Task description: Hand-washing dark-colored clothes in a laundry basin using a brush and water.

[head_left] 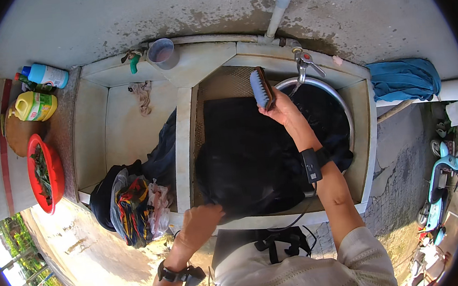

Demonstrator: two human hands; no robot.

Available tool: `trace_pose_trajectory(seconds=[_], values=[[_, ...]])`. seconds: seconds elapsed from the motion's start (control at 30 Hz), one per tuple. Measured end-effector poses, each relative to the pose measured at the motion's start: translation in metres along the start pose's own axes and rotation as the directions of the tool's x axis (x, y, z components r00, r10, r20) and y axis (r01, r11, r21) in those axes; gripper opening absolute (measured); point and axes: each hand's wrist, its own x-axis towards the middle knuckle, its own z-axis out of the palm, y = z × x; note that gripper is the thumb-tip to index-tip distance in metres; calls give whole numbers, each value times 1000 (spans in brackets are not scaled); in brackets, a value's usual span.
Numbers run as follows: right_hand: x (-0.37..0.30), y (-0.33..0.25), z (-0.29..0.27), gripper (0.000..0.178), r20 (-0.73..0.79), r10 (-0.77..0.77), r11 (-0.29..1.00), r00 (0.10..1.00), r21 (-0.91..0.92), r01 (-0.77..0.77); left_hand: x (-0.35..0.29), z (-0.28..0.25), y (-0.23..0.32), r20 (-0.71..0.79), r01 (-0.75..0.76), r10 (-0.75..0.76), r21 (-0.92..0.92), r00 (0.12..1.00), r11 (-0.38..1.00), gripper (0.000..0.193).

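Head view, two hands (pixel 199 222) (pixel 282 109), one brush (pixel 262 89)

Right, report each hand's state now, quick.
Left hand: touching the black cloth; whether its grip is closed cannot be told.
Right hand: closed, holding the blue-bristled brush.

From afar I'm watching a double sink (pixel 185 147) that is bearing black cloth (pixel 241 158), a metal basin (pixel 350 116), a rag (pixel 142 97) and a cup (pixel 163 55).
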Motion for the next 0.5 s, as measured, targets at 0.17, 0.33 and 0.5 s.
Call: trace_pose_trajectory(seconds=[0.17, 0.33, 0.5], values=[[-93, -9, -60, 31, -347, -139, 966, 927, -253, 50, 112, -109, 25, -135, 3, -150, -733, 980, 680, 18], [-99, -17, -90, 43, -428, -339, 887, 838, -442, 133, 215, -141, -1, -647, -298, -96, -471, 756, 831, 36], [-83, -35, -93, 82, -397, -567, 420, 722, -893, -161, 220, -67, 1, -661, -3, -37, -59, 750, 998, 61]])
